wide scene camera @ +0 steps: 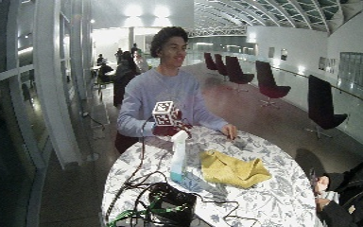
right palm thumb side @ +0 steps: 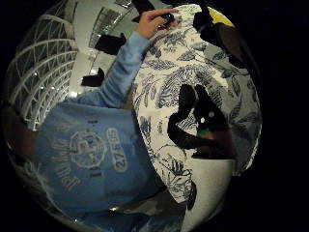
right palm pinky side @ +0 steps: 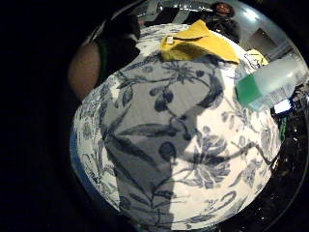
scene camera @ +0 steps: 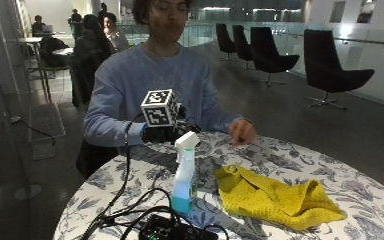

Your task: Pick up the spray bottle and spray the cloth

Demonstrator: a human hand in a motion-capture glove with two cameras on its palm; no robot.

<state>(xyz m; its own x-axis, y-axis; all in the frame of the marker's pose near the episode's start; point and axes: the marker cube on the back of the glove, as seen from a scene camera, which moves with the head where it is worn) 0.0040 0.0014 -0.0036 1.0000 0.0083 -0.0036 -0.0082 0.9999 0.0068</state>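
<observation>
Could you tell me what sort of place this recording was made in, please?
Probably a public atrium or lounge in a large building: rows of black swivel chairs along a glass railing, an arched glazed roof, and a round table under a blue-and-white floral tablecloth.

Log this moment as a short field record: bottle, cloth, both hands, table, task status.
spray bottle: upright on the table, white trigger head, blue-green liquid low in it
cloth: yellow, crumpled, lying beside the bottle, apart from it
gloved right hand: above the table behind the bottle, not touching it; finger pose unclear
bare left hand: resting on the tablecloth, past the cloth
table: round, blue-and-white floral cover
black device: with cables at the near edge
status: bottle not yet picked up
</observation>
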